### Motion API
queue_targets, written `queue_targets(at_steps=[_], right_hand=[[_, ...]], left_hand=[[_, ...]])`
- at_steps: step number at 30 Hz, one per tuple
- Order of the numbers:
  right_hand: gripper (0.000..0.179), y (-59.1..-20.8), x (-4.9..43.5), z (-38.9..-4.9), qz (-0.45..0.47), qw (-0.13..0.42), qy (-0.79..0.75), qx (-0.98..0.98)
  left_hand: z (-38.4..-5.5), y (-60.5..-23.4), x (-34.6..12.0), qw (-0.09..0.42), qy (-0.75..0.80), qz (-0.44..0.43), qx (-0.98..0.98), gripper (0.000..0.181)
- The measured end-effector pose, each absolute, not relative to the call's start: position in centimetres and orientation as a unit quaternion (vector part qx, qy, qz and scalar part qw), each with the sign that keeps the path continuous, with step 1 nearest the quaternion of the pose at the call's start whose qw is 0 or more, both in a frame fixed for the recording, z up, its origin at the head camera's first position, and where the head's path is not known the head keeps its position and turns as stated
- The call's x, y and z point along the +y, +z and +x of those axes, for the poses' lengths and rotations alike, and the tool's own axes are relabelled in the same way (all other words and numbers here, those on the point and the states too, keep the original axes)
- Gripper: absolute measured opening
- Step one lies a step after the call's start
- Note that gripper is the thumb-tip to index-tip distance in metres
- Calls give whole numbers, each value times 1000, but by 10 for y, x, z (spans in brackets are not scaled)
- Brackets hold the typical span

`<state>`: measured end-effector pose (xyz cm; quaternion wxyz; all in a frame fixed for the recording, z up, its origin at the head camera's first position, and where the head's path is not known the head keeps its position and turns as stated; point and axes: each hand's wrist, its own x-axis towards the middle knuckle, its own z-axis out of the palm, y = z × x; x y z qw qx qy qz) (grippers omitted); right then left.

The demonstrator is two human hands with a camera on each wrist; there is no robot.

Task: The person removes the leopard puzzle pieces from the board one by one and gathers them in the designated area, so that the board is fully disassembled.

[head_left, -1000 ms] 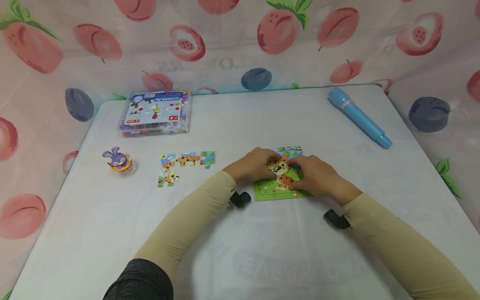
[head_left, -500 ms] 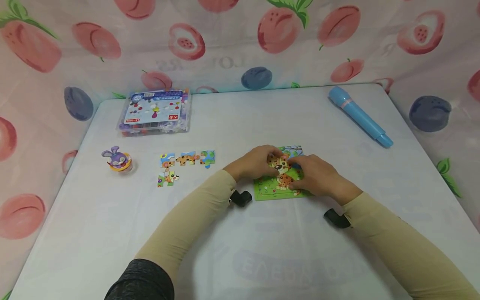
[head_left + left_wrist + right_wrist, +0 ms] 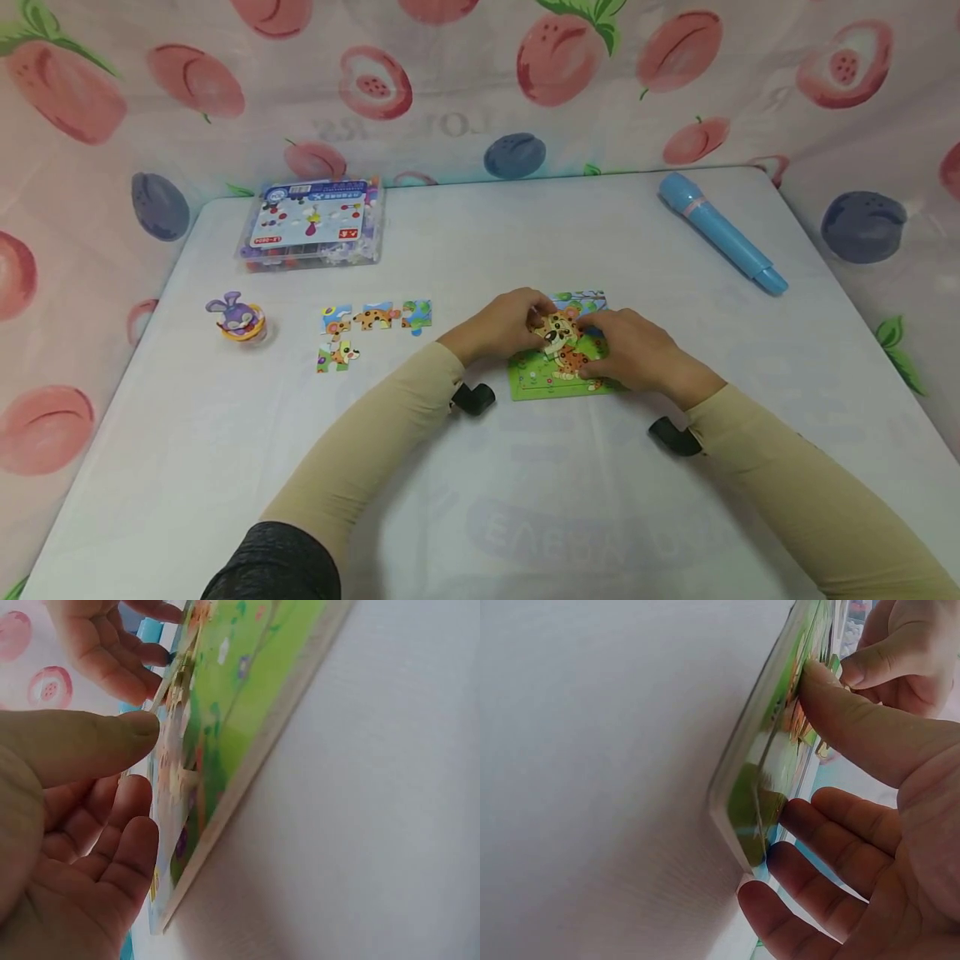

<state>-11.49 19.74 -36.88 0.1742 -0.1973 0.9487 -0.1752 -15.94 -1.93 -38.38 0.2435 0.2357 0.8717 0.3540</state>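
A jigsaw puzzle board [image 3: 528, 385] with a green border and a spotted leopard picture lies on the white table. My left hand [image 3: 506, 325] pinches a puzzle piece [image 3: 558, 329] with the leopard's face between thumb and fingers, tilted over the board. Its lower edge is partly hidden. My right hand [image 3: 633, 350] rests at the board's right side. In the right wrist view its thumb [image 3: 851, 716] presses on the picture, while the loosely extended fingers [image 3: 817, 889] lie along the board's edge.
Several loose puzzle pieces [image 3: 377, 317] lie left of the board. Behind them stands a clear plastic box [image 3: 311, 221] of small parts. A purple rabbit toy [image 3: 238, 318] sits at far left, and a blue toy microphone [image 3: 720, 233] lies at back right.
My left hand has shifted slightly up and left, tilting the face piece so more of it shows. The right hand stays almost still; the loose pieces have not moved.
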Motion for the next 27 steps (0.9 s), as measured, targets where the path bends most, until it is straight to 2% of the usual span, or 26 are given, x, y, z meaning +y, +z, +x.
queue_targets(at_steps=[6, 17, 27], right_hand=[[70, -369, 196, -115, -199, 174, -172, 949], [70, -370, 197, -115, -194, 174, -170, 950], [71, -372, 197, -114, -189, 177, -170, 951]], left_hand=[[-159, -386, -23, 228, 345, 253, 874, 45], [-158, -386, -38, 207, 343, 230, 887, 33], [-156, -382, -49, 184, 348, 222, 892, 30]])
